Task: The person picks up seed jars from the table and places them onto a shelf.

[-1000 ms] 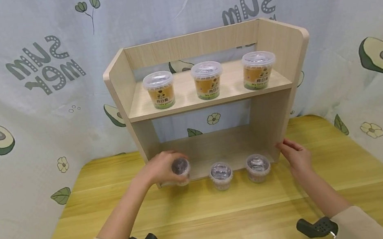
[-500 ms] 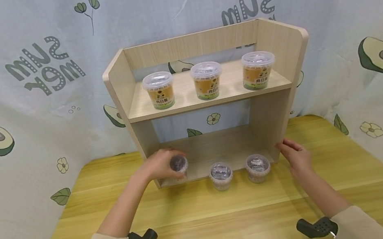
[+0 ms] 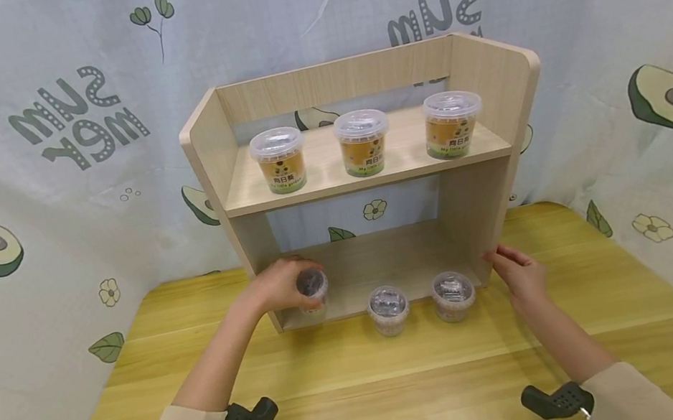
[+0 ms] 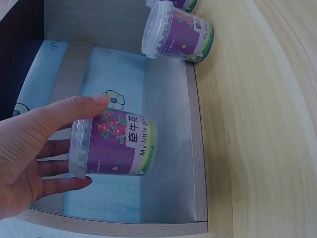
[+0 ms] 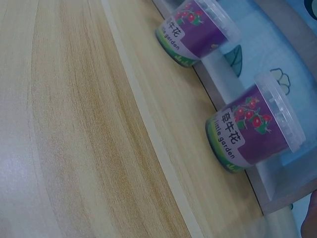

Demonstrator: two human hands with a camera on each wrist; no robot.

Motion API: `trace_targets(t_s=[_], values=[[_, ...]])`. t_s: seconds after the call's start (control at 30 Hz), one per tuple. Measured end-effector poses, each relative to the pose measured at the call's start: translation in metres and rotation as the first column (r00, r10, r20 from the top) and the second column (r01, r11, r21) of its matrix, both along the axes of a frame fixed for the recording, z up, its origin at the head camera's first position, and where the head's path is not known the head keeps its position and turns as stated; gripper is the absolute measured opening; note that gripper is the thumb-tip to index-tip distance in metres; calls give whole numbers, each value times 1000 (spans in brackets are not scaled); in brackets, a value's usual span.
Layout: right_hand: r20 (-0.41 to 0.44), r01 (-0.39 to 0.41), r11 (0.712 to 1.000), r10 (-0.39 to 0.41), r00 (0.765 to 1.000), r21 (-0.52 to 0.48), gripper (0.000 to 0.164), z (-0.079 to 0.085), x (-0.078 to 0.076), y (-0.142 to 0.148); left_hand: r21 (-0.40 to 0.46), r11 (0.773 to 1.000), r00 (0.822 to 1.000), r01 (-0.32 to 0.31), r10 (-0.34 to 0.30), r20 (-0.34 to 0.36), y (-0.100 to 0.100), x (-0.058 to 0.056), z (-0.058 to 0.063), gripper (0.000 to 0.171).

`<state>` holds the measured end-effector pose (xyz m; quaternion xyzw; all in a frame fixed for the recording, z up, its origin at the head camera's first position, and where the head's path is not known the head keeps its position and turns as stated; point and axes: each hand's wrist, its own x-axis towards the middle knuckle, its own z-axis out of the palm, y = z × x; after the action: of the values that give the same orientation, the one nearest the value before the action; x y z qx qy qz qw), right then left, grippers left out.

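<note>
My left hand holds a lidded plastic cup with a purple flower label, thumb and fingers round its lid end. That cup is at the left end of the lower compartment of a pale wooden shelf; whether its base touches the board is hidden. At the right side panel's lower front edge, my right hand grips the shelf with thumb and fingertips. Two matching purple cups, a middle one and a right one, stand upright on the table along the shelf's front edge.
Three lidded cups with orange labels, left, middle and right, stand in a row on the upper board. The shelf rests on a wood-grain table, with a printed cloth hanging behind and at both sides.
My left hand has moved the cup slightly back and left, farther into the lower compartment. The right hand and the other cups have stayed in place.
</note>
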<state>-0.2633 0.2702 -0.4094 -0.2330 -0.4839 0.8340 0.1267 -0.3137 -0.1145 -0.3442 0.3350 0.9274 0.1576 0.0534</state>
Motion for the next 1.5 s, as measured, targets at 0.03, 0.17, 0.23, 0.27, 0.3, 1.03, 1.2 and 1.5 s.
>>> trace_targets(t_s=[0.03, 0.17, 0.23, 0.27, 0.3, 1.03, 1.2, 1.5], values=[[-1, 1, 1000, -1, 1000, 4, 27, 0, 0, 0, -1, 1000, 1000, 0, 0, 1, 0, 0, 0, 55], [-1, -3, 1000, 3, 1000, 23, 26, -1, 1, 1, -3, 1000, 1000, -2, 2, 6, 0, -1, -2, 57], [4, -2, 999, 2, 1000, 33, 26, -2, 1, 1, -6, 1000, 1000, -5, 5, 11, 1, -1, -3, 58], [7, -1, 1000, 1, 1000, 31, 26, -2, 1, 1, -5, 1000, 1000, -7, 7, 13, 1, -1, -4, 58], [10, 1, 999, -2, 1000, 35, 26, -2, 1, 1, -7, 1000, 1000, -6, 6, 11, 1, -1, -4, 58], [24, 0, 1000, 0, 1000, 5, 26, 2, 2, 0, 29, 999, 1000, -24, 24, -10, 8, -11, -27, 59], [18, -14, 1000, 14, 1000, -8, 25, 3, 2, -1, 13, 999, 999, -34, 34, 6, 7, -13, -31, 58], [33, -12, 999, 11, 999, 32, 26, 1, 0, -3, -9, 997, 997, -72, 72, 28, 5, -16, -40, 58]])
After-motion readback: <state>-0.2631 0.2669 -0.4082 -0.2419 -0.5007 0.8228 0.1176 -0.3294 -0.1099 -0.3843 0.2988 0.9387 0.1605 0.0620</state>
